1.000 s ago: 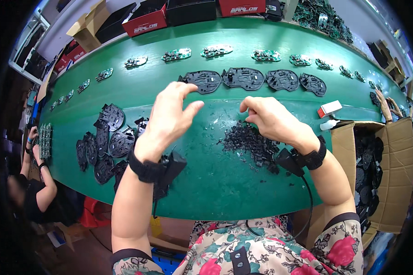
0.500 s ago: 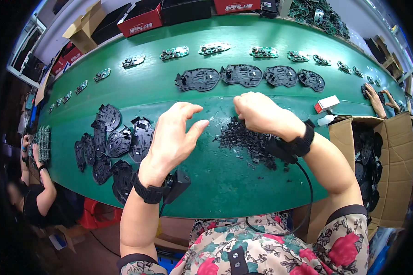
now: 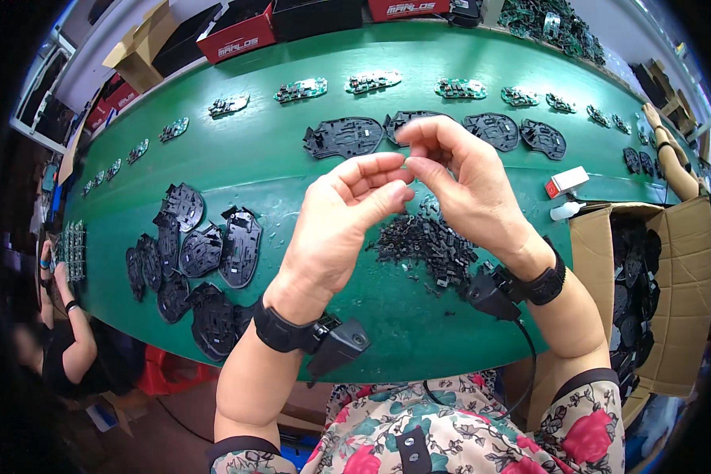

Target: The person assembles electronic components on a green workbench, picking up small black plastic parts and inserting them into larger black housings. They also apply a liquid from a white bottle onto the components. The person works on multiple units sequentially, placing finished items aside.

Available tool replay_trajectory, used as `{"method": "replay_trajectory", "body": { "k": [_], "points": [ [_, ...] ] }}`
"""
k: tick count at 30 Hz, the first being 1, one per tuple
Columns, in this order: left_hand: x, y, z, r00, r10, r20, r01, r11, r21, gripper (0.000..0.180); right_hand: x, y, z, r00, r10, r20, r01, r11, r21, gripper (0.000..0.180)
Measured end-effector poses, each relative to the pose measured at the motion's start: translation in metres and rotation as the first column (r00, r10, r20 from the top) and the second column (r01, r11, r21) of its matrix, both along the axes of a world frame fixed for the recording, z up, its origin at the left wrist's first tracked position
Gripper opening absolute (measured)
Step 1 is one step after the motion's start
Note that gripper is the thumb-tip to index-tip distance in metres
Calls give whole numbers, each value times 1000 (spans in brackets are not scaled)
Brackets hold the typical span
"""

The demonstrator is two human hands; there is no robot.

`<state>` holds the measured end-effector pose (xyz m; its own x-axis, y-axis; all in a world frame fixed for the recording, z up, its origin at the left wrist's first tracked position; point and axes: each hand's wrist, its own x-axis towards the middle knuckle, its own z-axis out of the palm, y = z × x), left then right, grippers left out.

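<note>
My left hand [image 3: 342, 217] and my right hand [image 3: 475, 186] meet above the middle of the green table, in front of a row of black plastic shells [image 3: 344, 137]. The left fingers curl toward the thumb. On the right hand, thumb and fingers pinch close to the left fingertips. Whatever lies between them is too small or hidden to make out. Below and beside the right hand spreads a heap of small black plastic parts [image 3: 419, 246], partly covered by it. More black shells [image 3: 241, 246] lie in a loose group left of my left hand.
Green circuit boards [image 3: 300, 90] line the table's far side. At right are a small white-and-red box [image 3: 566, 182], a white bottle [image 3: 566, 211] and a cardboard box [image 3: 667, 292] of black shells. Co-workers' arms [image 3: 671, 162] reach in at right and left. Red boxes [image 3: 238, 33] stand behind.
My left hand has moved right and its fingers have curled in. My right hand has turned and come to meet it. At right, the co-worker's arm has shifted toward the far boards.
</note>
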<state>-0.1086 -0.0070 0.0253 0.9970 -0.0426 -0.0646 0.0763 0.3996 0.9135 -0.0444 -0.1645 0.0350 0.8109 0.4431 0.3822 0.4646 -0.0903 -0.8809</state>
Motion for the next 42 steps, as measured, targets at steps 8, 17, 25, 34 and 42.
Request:
{"method": "replay_trajectory", "body": {
  "k": [8,17,25,34,42],
  "points": [
    [7,-2,-21,987,-133,-89,78,885,-459,36,-5,7,-12,925,-132,356,151,988,-26,11],
    [-9,20,-38,999,-41,-27,26,903,-428,48,-20,45,-23,997,-48,-63,61,972,226,7],
    [-9,20,-23,996,58,-67,-76,952,-297,25,-18,44,-13,947,79,-312,0,969,246,14],
    [33,39,-21,951,240,198,-301,869,393,10,20,41,-22,939,-194,285,228,969,-93,7],
    [129,74,-41,971,214,103,-195,474,859,14,53,19,-15,961,-234,147,254,958,-135,12]
  ]
}}
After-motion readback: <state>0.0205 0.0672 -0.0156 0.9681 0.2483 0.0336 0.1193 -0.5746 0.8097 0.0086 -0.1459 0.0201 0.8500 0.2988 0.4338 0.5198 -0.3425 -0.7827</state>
